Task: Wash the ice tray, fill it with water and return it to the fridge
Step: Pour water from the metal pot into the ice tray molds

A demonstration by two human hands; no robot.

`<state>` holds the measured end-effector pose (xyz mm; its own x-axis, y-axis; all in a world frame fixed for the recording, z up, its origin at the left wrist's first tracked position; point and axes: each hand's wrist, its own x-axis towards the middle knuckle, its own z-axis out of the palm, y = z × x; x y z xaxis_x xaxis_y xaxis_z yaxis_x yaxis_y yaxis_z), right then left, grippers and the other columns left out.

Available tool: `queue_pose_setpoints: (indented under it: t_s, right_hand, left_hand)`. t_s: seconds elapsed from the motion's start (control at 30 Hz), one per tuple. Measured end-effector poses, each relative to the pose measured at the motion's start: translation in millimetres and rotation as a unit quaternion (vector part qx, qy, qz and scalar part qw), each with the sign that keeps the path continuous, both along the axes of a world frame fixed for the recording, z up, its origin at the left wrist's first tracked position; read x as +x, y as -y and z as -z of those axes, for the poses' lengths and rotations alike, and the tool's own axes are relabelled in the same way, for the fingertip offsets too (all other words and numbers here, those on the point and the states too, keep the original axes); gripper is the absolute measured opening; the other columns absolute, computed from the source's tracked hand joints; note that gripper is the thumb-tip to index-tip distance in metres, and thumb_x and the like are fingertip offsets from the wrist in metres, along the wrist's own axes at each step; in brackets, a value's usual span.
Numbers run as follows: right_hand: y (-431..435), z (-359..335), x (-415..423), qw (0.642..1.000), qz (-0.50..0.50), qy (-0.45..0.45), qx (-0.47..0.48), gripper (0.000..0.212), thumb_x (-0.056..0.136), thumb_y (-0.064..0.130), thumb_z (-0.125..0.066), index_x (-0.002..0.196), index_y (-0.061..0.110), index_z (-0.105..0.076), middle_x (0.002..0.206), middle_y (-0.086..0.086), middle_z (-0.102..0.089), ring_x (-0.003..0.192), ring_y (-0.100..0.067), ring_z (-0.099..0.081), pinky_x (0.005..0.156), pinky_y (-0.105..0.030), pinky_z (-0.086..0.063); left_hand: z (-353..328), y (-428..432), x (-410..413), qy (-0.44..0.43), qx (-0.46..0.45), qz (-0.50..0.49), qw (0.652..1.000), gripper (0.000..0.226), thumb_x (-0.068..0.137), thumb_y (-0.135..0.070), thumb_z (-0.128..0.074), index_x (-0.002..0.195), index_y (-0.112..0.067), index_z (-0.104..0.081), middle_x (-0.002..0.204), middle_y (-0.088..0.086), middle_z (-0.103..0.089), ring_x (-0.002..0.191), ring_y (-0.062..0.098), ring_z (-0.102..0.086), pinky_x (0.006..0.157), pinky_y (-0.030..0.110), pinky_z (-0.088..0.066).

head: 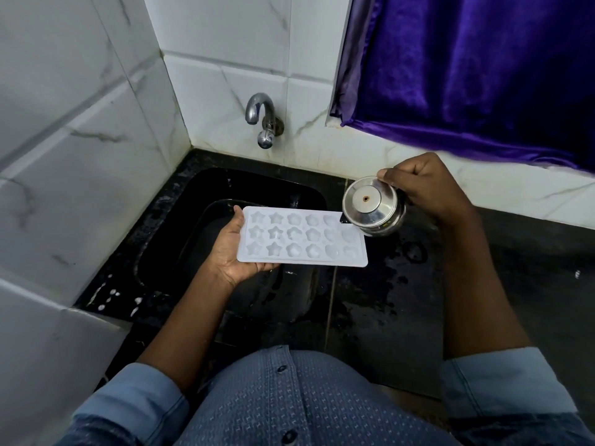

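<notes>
A white ice tray (pixel 302 239) with star and flower shaped cups lies flat over the black sink (pixel 180 220). My left hand (pixel 230 249) holds it from below at its left end, thumb on the rim. My right hand (pixel 425 188) grips a steel cup (pixel 373 207) tipped on its side, its base facing me, its mouth over the tray's right end. The chrome tap (pixel 262 119) sticks out of the wall behind the sink; no water is seen running.
White marble tiles line the left and back walls. A purple curtain (pixel 467 69) hangs at the upper right. The black wet countertop (pixel 402 294) stretches to the right of the sink. White splashes mark the counter's left edge.
</notes>
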<state>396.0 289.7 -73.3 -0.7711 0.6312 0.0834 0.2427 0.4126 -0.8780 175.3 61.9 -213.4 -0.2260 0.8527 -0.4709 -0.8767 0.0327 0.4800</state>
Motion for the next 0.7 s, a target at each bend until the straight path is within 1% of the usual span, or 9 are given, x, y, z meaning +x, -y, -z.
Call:
queue_pose_setpoints:
  t_s: [0.07, 0.17, 0.23, 0.33, 0.43, 0.5, 0.6, 0.63, 0.7]
  right_hand:
    - [4, 0, -4, 1.000, -0.005, 0.001, -0.001, 0.056, 0.097, 0.022, -0.070, 0.066, -0.018, -0.046, 0.059, -0.013, -0.039, 0.055, -0.024, -0.034, 0.057, -0.034, -0.030]
    - [11, 0, -8, 1.000, -0.010, 0.002, 0.006, 0.057, 0.098, 0.019, -0.070, 0.062, -0.013, -0.040, 0.056, -0.007, -0.031, 0.050, -0.018, -0.028, 0.051, -0.028, -0.027]
    - [14, -1, -12, 1.000, -0.018, 0.005, 0.009, 0.056, 0.098, 0.019, -0.070, 0.060, -0.011, -0.042, 0.056, -0.006, -0.031, 0.050, -0.017, -0.028, 0.050, -0.026, -0.027]
    - [17, -2, -16, 1.000, -0.030, 0.010, 0.002, 0.058, 0.097, 0.023, -0.071, 0.064, -0.015, -0.042, 0.059, -0.010, -0.032, 0.055, -0.023, -0.027, 0.055, -0.032, -0.027]
    - [18, -3, -18, 0.999, -0.034, 0.010, 0.003, 0.058, 0.096, 0.025, -0.071, 0.065, -0.016, -0.044, 0.059, -0.013, -0.035, 0.056, -0.026, -0.029, 0.057, -0.036, -0.028]
    - [18, -4, -19, 0.999, -0.032, 0.008, 0.004, 0.059, 0.096, 0.027, -0.071, 0.068, -0.019, -0.047, 0.059, -0.019, -0.037, 0.057, -0.027, -0.031, 0.058, -0.037, -0.029]
    - [19, -8, -18, 1.000, -0.028, 0.004, 0.013, 0.058, 0.096, 0.026, -0.071, 0.069, -0.020, -0.049, 0.059, -0.034, -0.037, 0.057, -0.026, -0.033, 0.058, -0.035, -0.030]
    - [19, -9, -18, 1.000, -0.027, 0.003, 0.014, 0.058, 0.097, 0.025, -0.070, 0.068, -0.019, -0.047, 0.059, -0.033, -0.035, 0.057, -0.026, -0.032, 0.058, -0.035, -0.030]
    - [20, -12, -18, 1.000, -0.020, -0.003, 0.014, 0.058, 0.097, 0.022, -0.070, 0.064, -0.015, -0.041, 0.057, -0.020, -0.031, 0.056, -0.025, -0.029, 0.057, -0.035, -0.028]
  left_hand:
    - [-2, -1, 2, 0.002, 0.000, 0.001, 1.000, 0.082, 0.099, -0.077, -0.038, 0.136, -0.009, -0.065, 0.137, 0.023, -0.068, 0.114, 0.043, -0.073, 0.084, 0.059, -0.063]
    - [-3, -2, 3, 0.006, 0.004, 0.007, 1.000, 0.083, 0.099, -0.078, -0.037, 0.136, -0.010, -0.065, 0.138, 0.023, -0.067, 0.114, 0.043, -0.072, 0.083, 0.059, -0.063]
    - [-2, -3, 3, 0.008, 0.005, 0.009, 1.000, 0.083, 0.098, -0.078, -0.037, 0.137, -0.010, -0.065, 0.139, 0.023, -0.067, 0.116, 0.044, -0.072, 0.083, 0.059, -0.063]
    - [1, -2, 2, 0.002, 0.001, 0.017, 1.000, 0.085, 0.097, -0.079, -0.038, 0.142, -0.011, -0.061, 0.142, 0.022, -0.065, 0.122, 0.044, -0.069, 0.089, 0.060, -0.061]
    - [2, -2, 2, -0.004, -0.001, 0.016, 1.000, 0.085, 0.097, -0.080, -0.037, 0.143, -0.012, -0.061, 0.141, 0.022, -0.065, 0.122, 0.043, -0.069, 0.090, 0.060, -0.061]
    - [2, -1, 1, -0.006, 0.000, 0.016, 1.000, 0.085, 0.097, -0.079, -0.036, 0.143, -0.012, -0.061, 0.141, 0.022, -0.065, 0.121, 0.043, -0.069, 0.088, 0.060, -0.062]
    - [2, 0, 0, 0.000, 0.004, 0.013, 1.000, 0.084, 0.098, -0.079, -0.037, 0.140, -0.011, -0.063, 0.141, 0.022, -0.065, 0.119, 0.043, -0.070, 0.083, 0.059, -0.063]
    - [2, 0, 0, -0.002, 0.003, 0.014, 1.000, 0.084, 0.098, -0.079, -0.036, 0.139, -0.011, -0.064, 0.141, 0.022, -0.065, 0.118, 0.043, -0.071, 0.083, 0.059, -0.063]
    - [4, 0, 0, -0.009, 0.000, 0.014, 1.000, 0.084, 0.098, -0.079, -0.036, 0.138, -0.011, -0.064, 0.141, 0.022, -0.066, 0.120, 0.043, -0.070, 0.086, 0.058, -0.062]
